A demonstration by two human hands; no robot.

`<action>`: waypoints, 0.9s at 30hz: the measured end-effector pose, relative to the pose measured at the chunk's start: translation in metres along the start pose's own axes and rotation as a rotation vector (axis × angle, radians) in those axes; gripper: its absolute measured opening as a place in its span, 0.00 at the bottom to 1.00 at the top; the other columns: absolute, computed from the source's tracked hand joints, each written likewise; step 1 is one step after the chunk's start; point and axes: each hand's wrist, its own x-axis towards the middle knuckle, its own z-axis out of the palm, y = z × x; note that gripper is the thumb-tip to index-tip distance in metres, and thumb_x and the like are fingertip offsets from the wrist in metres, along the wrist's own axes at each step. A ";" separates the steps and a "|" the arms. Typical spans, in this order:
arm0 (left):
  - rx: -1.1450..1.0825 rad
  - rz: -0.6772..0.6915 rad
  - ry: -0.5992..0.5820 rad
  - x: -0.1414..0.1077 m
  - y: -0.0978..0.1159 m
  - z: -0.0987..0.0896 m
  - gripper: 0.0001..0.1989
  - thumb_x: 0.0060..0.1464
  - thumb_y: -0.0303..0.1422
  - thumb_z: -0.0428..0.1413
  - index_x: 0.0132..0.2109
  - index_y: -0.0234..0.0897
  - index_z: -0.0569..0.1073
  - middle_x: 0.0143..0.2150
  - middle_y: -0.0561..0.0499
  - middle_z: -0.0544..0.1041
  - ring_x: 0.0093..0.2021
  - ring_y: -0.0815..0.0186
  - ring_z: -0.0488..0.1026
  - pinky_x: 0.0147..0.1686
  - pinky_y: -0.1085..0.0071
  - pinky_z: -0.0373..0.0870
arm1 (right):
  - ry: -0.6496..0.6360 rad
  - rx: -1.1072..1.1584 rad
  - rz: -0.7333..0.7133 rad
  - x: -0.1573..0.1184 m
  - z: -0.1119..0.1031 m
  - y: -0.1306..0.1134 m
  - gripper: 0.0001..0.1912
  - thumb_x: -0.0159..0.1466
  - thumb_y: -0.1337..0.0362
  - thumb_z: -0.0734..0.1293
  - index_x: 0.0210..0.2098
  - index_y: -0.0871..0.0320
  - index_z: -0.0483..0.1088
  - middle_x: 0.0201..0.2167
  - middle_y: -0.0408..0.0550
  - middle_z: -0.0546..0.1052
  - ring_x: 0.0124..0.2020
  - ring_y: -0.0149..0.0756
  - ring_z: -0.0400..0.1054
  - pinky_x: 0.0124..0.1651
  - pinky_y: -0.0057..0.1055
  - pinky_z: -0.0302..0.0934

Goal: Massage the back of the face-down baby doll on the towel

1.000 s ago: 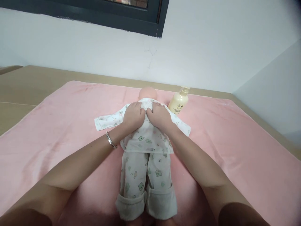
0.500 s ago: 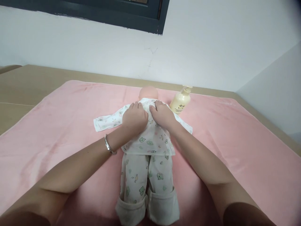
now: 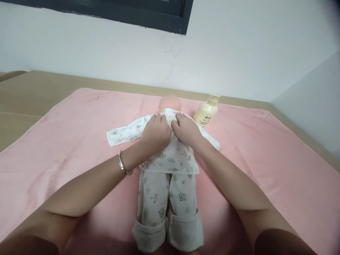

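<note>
A doll (image 3: 170, 102) lies on a pink mat, its head toward the wall. It wears a white patterned top (image 3: 170, 164) with both sleeves spread and matching trousers (image 3: 156, 198) with turned-up cuffs. My left hand (image 3: 157, 131) has its fingers curled on the upper chest of the top, gripping the cloth near the neckline. Close beside it, my right hand (image 3: 187, 130) pinches the same top on the right of the chest. The fingertips and the cloth between them are partly hidden.
A cream pump bottle (image 3: 206, 112) stands just right of the doll's shoulder. The pink mat (image 3: 79, 120) covers much of the wooden table (image 3: 50, 83). Behind are a white wall (image 3: 119, 53) and a dark frame (image 3: 159, 19).
Both hands have shifted very slightly inward on the doll's top, bunching the cloth at the chest a little more. The whole view has also moved a little.
</note>
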 end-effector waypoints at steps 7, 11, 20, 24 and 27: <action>-0.355 -0.266 -0.098 0.010 -0.017 0.001 0.12 0.61 0.27 0.44 0.41 0.33 0.73 0.43 0.39 0.78 0.45 0.54 0.74 0.48 0.57 0.72 | -0.070 -0.167 -0.106 -0.017 -0.002 -0.012 0.28 0.71 0.68 0.48 0.61 0.80 0.63 0.63 0.74 0.68 0.68 0.59 0.59 0.70 0.50 0.52; -0.485 -0.392 -0.168 0.018 -0.027 0.001 0.13 0.63 0.32 0.43 0.42 0.36 0.72 0.43 0.42 0.78 0.42 0.57 0.74 0.45 0.60 0.73 | -0.236 -0.228 -0.270 -0.026 -0.013 -0.015 0.26 0.69 0.71 0.50 0.57 0.78 0.69 0.64 0.72 0.67 0.70 0.60 0.55 0.74 0.50 0.45; -0.150 -0.144 -0.037 -0.005 0.007 -0.001 0.16 0.60 0.24 0.44 0.45 0.26 0.75 0.50 0.31 0.76 0.59 0.46 0.70 0.65 0.46 0.63 | -0.080 0.005 0.035 0.009 0.002 0.012 0.28 0.73 0.62 0.47 0.60 0.74 0.65 0.65 0.70 0.68 0.67 0.53 0.61 0.70 0.48 0.54; -0.334 -0.285 -0.103 0.006 -0.011 0.000 0.12 0.61 0.27 0.44 0.40 0.33 0.73 0.43 0.37 0.77 0.48 0.52 0.74 0.54 0.54 0.72 | -0.039 -0.123 -0.044 -0.015 0.008 -0.008 0.30 0.73 0.65 0.47 0.65 0.81 0.60 0.66 0.75 0.66 0.71 0.56 0.57 0.72 0.51 0.49; -0.445 -0.389 -0.123 0.014 -0.023 0.002 0.13 0.64 0.31 0.42 0.39 0.37 0.71 0.40 0.42 0.78 0.41 0.56 0.74 0.44 0.59 0.74 | 0.004 -0.130 -0.068 -0.036 0.010 -0.025 0.32 0.73 0.64 0.49 0.70 0.79 0.54 0.71 0.76 0.57 0.74 0.63 0.49 0.73 0.57 0.47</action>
